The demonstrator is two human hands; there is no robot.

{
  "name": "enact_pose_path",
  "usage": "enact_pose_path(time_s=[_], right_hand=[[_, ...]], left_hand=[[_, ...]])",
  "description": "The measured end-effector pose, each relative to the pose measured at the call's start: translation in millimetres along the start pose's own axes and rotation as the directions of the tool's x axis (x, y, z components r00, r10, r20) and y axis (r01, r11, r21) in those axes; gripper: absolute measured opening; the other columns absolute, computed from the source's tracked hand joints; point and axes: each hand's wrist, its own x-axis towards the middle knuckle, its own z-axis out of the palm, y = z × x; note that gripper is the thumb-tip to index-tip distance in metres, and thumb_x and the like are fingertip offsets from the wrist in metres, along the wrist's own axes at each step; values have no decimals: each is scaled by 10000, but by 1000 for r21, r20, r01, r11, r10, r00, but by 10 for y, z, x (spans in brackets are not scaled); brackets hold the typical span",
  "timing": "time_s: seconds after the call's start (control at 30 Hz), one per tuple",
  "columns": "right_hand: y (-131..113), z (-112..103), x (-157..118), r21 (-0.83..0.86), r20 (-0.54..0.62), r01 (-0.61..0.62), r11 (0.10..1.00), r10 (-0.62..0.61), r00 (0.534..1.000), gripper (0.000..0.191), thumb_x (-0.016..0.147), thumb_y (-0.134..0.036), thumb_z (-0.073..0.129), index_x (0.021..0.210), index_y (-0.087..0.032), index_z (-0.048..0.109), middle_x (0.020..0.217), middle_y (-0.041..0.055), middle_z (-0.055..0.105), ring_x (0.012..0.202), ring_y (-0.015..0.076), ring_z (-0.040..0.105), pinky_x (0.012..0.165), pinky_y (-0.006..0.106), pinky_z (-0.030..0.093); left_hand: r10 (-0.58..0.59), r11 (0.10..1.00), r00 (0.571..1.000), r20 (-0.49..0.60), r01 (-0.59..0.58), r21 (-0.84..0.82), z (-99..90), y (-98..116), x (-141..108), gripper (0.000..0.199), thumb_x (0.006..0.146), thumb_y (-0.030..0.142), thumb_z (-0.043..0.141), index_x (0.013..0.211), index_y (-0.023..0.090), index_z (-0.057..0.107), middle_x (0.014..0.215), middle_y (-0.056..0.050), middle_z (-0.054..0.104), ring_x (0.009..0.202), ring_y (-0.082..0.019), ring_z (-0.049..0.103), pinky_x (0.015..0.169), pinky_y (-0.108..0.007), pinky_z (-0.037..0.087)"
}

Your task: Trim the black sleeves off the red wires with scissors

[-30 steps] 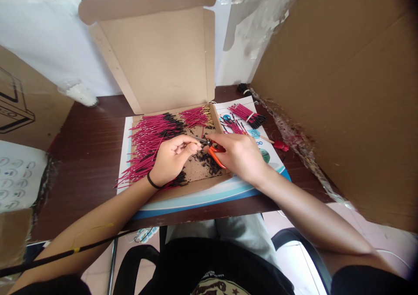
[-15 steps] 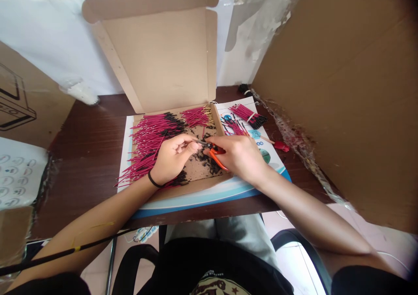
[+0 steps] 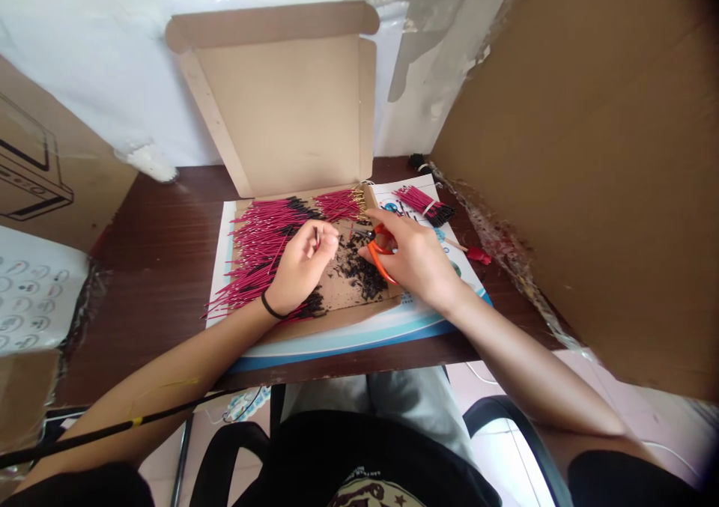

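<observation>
We note left hand (image 3: 300,271) fingers pinched together, held item unclear; right hand (image 3: 419,260) wraps orange-handled snips (image 3: 377,263); a slip could nick the red wires (image 3: 261,249).

No words or numbers can be read clearly from here. Left of the open cardboard box (image 3: 281,110), a brown carton (image 3: 50,192) carries a black line drawing of a flat screen-like device, with no lettering I can make out. Below that carton, still left of the box, a white sheet (image 3: 34,297) shows rows of small round printed marks, too small to read. Under the box lies a printed paper (image 3: 359,346) with blue and teal bands and, to the box's right, small round logos, none legible. Nearer the viewer than the box, a dark T-shirt (image 3: 376,496) has a print with a star and tiny, unreadable lettering.
</observation>
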Motion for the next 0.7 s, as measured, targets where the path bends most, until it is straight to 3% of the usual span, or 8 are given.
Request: enact_pose_path(time_s=[0.13,0.27,0.4,0.47,0.53,0.63,0.7], right_hand=[[-78,128,-31,53,-28,27,998,-26,999,541,801,-187,613,1319,-98,484,958,126,681,865,225,634,772,357,533],[-143,173,-40,62,68,44,997,-48,996,650,811,-208,618,1398,-54,386,1037,171,681,904,247,656,751,351,543],[-146,-32,-25,146,160,81,986,-104,982,531,840,-221,600,1353,-134,494,1037,120,709,852,202,683,759,319,546],[-117,-201,-64,233,147,55,971,-91,985,492,826,-253,635,1304,-166,556,1021,86,726,867,185,688,789,311,547],[-65,-380,-191,293,140,2,956,-45,989,425,830,-250,638,1252,-207,604,1006,49,736,884,167,690,829,318,542],[22,-594,-629,326,-49,-103,940,126,991,188,853,-285,621,1003,-220,714,1003,46,738,943,184,675,875,350,520],[72,-655,-1076,448,-99,-293,845,373,923,118,829,-321,651,867,-235,723,781,14,720,711,154,662,689,303,537]], left_hand=[[-8,1000,996,89,8,1,-33,10,5,349,815,438,662,1056,186,661,618,30,517,561,-88,459,546,-223,363],[-58,993,992,113,69,-96,-68,-9,-8,350,813,457,659,995,161,703,688,-29,638,520,-74,438,501,-225,329],[-93,985,991,101,107,-136,-26,-20,-60,330,780,441,701,953,160,717,720,-52,684,510,-70,443,486,-220,332],[-107,975,991,77,120,-185,5,6,-82,323,767,446,712,921,162,722,715,-54,690,497,-67,438,475,-218,335],[-118,962,993,-2,114,-247,15,52,-82,298,749,437,732,875,167,726,689,-46,684,485,-59,430,468,-211,336],[-137,919,987,-84,94,-384,-13,144,-40,264,684,403,794,793,171,730,625,-28,659,461,-43,406,448,-190,313],[-153,875,987,-56,109,-471,-40,206,-9,259,642,385,825,751,169,733,579,-18,634,441,-32,382,429,-176,281]])
